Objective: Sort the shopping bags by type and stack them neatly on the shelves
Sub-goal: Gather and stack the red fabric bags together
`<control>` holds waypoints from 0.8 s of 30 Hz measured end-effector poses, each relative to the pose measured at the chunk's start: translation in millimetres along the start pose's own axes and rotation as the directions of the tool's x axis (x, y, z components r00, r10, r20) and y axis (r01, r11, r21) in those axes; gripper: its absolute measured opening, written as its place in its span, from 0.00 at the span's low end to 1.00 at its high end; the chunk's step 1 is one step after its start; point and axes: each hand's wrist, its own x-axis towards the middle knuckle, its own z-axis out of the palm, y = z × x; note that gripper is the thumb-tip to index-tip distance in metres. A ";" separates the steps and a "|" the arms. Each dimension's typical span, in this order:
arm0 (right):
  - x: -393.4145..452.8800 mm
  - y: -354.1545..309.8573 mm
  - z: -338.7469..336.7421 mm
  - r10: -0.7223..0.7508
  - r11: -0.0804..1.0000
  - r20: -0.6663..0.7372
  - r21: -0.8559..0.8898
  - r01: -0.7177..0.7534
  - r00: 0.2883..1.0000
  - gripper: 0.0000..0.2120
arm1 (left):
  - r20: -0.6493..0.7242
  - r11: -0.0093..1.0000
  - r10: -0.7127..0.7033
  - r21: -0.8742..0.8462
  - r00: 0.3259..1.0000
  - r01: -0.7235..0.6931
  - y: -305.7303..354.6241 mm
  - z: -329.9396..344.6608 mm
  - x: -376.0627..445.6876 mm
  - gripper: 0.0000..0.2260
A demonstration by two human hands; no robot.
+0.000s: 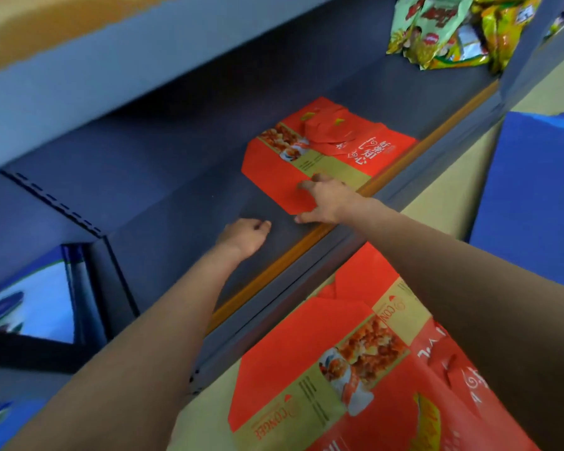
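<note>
A flat red paper shopping bag (326, 148) with a food picture and a beige band lies on the dark shelf board (163, 190). My right hand (326, 200) rests on the bag's near corner, fingers spread and bent, thumb down at the shelf's orange front edge. My left hand (246, 236) hovers over the bare shelf just left of that corner, fingers loosely curled, holding nothing. More red bags (339, 369) of the same kind lie below the shelf, partly under my right forearm.
Green and yellow snack packets (450, 30) sit at the far right of the shelf. A blue bag or box (531, 196) stands at the right. Blue-and-white bags (30, 301) fill the compartment at lower left. Another shelf board (144, 60) runs above.
</note>
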 end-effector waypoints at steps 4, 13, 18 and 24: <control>15.8 -21.1 11.5 0.057 0.983 0.043 -0.179 -0.048 0.997 0.36 | 0.020 0.999 0.029 0.036 0.999 -0.030 -14.8 2.0 -4.1 0.28; 25.4 -23.3 -11.5 -0.029 0.944 -0.068 -0.330 0.005 0.997 0.18 | 0.032 0.999 -0.002 0.039 0.999 0.001 -9.1 1.9 0.7 0.33; 9.0 -15.8 -53.0 -0.100 0.984 -0.501 -0.179 0.010 0.860 0.15 | 0.098 0.997 -0.039 -0.063 0.994 0.046 -6.0 -8.6 -6.3 0.33; -91.5 -23.4 -80.6 -0.541 0.794 -0.481 -0.563 0.229 0.690 0.19 | -0.014 0.767 0.058 -0.639 0.998 -0.054 -6.0 -30.3 -43.5 0.39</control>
